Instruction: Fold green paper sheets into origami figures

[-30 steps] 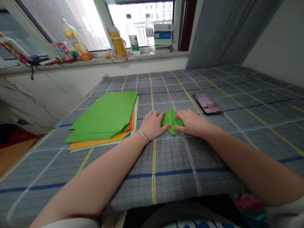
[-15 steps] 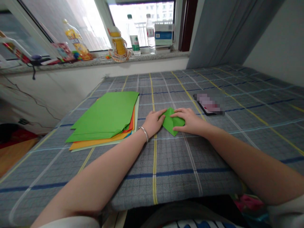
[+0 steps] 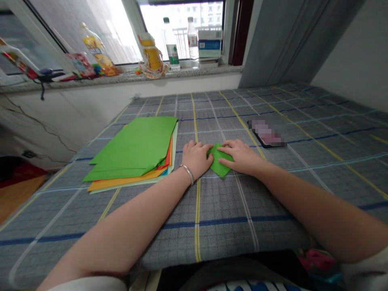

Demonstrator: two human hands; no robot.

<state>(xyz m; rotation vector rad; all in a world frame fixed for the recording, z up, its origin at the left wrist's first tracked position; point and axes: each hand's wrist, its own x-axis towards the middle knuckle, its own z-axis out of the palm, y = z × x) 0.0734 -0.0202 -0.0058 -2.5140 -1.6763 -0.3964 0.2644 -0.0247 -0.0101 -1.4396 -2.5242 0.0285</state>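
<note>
A small piece of folded green paper [image 3: 222, 165] lies on the plaid cloth [image 3: 218, 202], one corner pointing toward me. My left hand [image 3: 197, 158], with a silver bangle on its wrist, grips the left edge between thumb and fingers. From the other side my right hand [image 3: 241, 157] holds the paper down, its thumb and fingertips resting on the top. Part of the paper is hidden under the fingers of both hands.
Left of my hands lies a stack of coloured paper sheets [image 3: 136, 145], green on top. A phone with a blurred-out screen [image 3: 268, 134] lies at the right. Bottles, a yellow cup [image 3: 152, 56] and a box [image 3: 209, 44] line the windowsill behind.
The raised flap on the paper's right now lies flatter, and the paper sits slightly nearer me. My left hand has shifted a little, its fingers more bent; my right hand has moved slightly left.
</note>
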